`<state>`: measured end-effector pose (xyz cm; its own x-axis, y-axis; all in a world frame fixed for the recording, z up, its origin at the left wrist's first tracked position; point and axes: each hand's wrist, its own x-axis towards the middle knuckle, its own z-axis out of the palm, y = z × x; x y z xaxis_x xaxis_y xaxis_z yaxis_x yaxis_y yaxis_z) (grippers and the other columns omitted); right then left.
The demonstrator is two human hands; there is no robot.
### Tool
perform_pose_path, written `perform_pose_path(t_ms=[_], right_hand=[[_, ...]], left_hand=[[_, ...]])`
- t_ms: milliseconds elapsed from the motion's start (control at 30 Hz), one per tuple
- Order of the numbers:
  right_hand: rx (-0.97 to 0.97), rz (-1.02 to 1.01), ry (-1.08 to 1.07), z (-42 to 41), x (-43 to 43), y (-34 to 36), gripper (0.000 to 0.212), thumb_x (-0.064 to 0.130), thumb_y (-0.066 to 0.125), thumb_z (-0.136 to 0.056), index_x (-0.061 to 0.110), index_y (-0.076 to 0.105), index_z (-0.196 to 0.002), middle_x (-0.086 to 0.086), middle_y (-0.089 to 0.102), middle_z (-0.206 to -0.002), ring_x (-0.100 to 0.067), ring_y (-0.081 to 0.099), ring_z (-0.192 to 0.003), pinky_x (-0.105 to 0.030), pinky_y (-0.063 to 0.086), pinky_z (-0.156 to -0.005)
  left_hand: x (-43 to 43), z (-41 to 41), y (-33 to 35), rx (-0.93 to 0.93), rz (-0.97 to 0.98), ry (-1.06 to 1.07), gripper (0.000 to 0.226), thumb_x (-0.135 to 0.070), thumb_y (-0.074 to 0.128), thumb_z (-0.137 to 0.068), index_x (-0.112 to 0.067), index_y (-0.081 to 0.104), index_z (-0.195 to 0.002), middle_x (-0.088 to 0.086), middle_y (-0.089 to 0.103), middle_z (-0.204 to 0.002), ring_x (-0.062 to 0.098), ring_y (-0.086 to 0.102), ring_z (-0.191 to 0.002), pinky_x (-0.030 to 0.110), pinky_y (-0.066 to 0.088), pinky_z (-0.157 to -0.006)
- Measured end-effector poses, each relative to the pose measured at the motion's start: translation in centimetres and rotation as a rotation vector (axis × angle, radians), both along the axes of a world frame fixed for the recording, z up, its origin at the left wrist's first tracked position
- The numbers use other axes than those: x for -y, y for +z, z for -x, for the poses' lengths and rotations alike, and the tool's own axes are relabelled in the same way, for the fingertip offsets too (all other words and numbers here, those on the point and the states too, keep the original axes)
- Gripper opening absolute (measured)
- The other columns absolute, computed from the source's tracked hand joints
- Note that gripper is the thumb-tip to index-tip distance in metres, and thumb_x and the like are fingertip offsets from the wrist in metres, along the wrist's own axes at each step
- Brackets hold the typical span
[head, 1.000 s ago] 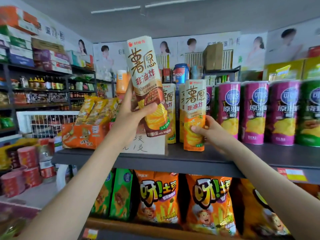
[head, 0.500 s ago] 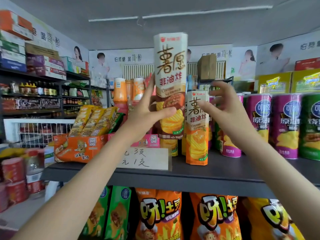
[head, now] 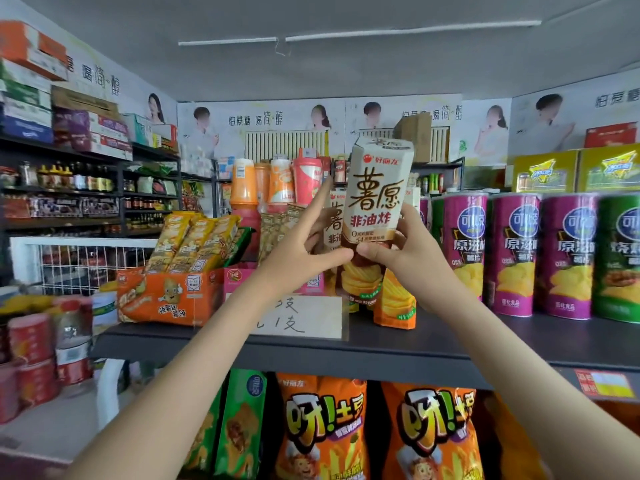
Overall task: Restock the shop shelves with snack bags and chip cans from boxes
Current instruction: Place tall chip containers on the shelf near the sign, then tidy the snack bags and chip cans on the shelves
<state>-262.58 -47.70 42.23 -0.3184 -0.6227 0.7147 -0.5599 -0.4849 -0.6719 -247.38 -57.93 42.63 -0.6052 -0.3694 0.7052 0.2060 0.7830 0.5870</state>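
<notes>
- Chip box (head: pixel 375 216): one in hand; held upright in the air just above the front of the dark shelf (head: pixel 450 344), left of the can row.
- Left hand (head: pixel 298 252): raised from lower left on a bare arm; thumb pressed to the box's lower front, index finger straight and pointing up beside its left edge, other fingers behind it; clamps the box.
- Right hand (head: pixel 408 251): raised from lower right; thumb across the front, fingers wrapped round the right side; grips the same box.
- Build of the held box: printed card, cream above and brown below, six-sided, faceted top.
- Standing boxes: two told apart, an orange box (head: pixel 396 303) directly below the held one and a cream box (head: pixel 334 220) behind the left hand; any further back cannot be counted.
- Purple cans (head: pixel 516 254): three in plain view, round, glossy.
- Green can (head: pixel 620 258): one, cut by the right edge.
- Paper sign (head: pixel 311 317): one, handwritten, at the shelf front.
- Display carton (head: pixel 166 296): one, orange card, filled with yellow packets.
- Orange bags (head: pixel 322 427): two, shiny film, lower shelf.
- Green bags (head: pixel 239 427): two, just left of the orange.
</notes>
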Motion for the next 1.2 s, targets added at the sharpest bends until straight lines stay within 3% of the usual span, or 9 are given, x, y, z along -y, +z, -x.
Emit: perform_pose_path(t_ms=[133,400,467,600,667,767,867,1067,1200], right_hand=[[0.043,-0.089,0.0,0.5,1.1,-0.8,0.067,0.013,0.078,-0.078,0.022,0.044,-0.135,0.005,0.063,-0.119,-0.01,0.061,-0.107,-0.034,0.052,-0.092],[0.016,-0.201,0.054,0.6,1.8,-2.1,0.05,0.014,0.075,-0.081,0.022,0.056,-0.127,0.007,0.068,-0.116,-0.01,0.062,-0.11,-0.041,0.05,-0.1],[-0.003,-0.189,0.026,0.7,1.2,-2.1,0.044,0.014,0.07,-0.086,0.021,0.057,-0.128,0.009,0.067,-0.117,-0.006,0.061,-0.109,-0.034,0.05,-0.099],[-0.063,-0.008,-0.313,2.2,-0.3,-1.7,0.05,0.022,0.07,-0.086,0.022,0.051,-0.133,0.005,0.054,-0.12,-0.008,0.054,-0.103,-0.019,0.048,-0.084],[-0.076,-0.008,-0.393,3.5,-0.4,-1.9,0.066,0.023,0.073,-0.083,0.023,0.041,-0.14,-0.002,0.047,-0.126,-0.017,0.048,-0.115,-0.028,0.046,-0.094],[-0.037,-0.199,-0.316,4.7,-0.5,-2.4,0.092,0.022,0.076,-0.081,0.029,0.017,-0.151,-0.007,0.036,-0.142,-0.02,0.037,-0.129,-0.038,0.038,-0.102],[0.072,-0.33,-0.096,5.0,-0.2,-3.0,0.105,0.01,0.074,-0.082,0.031,0.0,-0.153,0.003,0.05,-0.129,-0.008,0.052,-0.107,-0.031,0.047,-0.087],[0.13,-0.392,-0.025,5.9,0.6,-3.4,0.104,0.0,0.068,-0.086,0.037,-0.003,-0.152,0.016,0.053,-0.109,-0.007,0.058,-0.099,-0.044,0.052,-0.093],[0.154,-0.393,0.031,6.1,0.7,-3.5,0.1,-0.003,0.064,-0.088,0.04,0.0,-0.152,0.006,0.053,-0.126,-0.014,0.057,-0.109,-0.043,0.05,-0.091]], left_hand=[[-0.1,-0.3,0.1,-0.06,-0.057,0.041,0.084,-0.025,0.069,-0.087,-0.064,0.01,-0.134,-0.011,0.049,-0.138,-0.001,0.052,-0.122,0.019,0.044,-0.098],[0.7,1.1,1.9,0.027,-0.094,0.037,0.097,-0.016,0.07,-0.087,-0.057,0.006,-0.147,-0.005,0.049,-0.145,0.011,0.053,-0.127,0.046,0.049,-0.102],[1.2,1.2,2.2,0.027,-0.115,0.035,0.093,-0.013,0.07,-0.087,-0.059,0.012,-0.143,-0.005,0.053,-0.141,0.012,0.053,-0.126,0.044,0.049,-0.101],[2.1,1.2,2.7,0.05,-0.158,0.021,0.084,-0.004,0.065,-0.089,-0.051,0.022,-0.144,-0.003,0.055,-0.138,0.01,0.056,-0.12,0.026,0.055,-0.085],[2.4,1.3,2.8,0.057,-0.203,0.034,0.08,-0.002,0.064,-0.09,-0.048,0.027,-0.143,-0.003,0.06,-0.131,0.008,0.059,-0.113,0.023,0.056,-0.075],[2.5,1.8,2.8,0.081,-0.242,0.077,0.084,-0.001,0.06,-0.092,-0.041,0.017,-0.151,-0.006,0.063,-0.118,0.009,0.059,-0.108,0.036,0.052,-0.086],[2.3,2.2,2.9,0.126,-0.233,0.117,0.084,-0.005,0.057,-0.095,-0.041,0.009,-0.153,0.0,0.057,-0.132,0.015,0.053,-0.118,0.042,0.045,-0.095],[2.0,2.6,2.8,0.163,-0.228,0.166,0.085,-0.009,0.054,-0.098,-0.04,-0.002,-0.154,0.002,0.047,-0.146,0.022,0.044,-0.134,0.05,0.038,-0.107],[2.0,2.6,2.8,0.175,-0.214,0.18,0.085,-0.011,0.053,-0.099,-0.042,-0.006,-0.153,0.001,0.045,-0.148,0.023,0.044,-0.135,0.056,0.035,-0.11]])
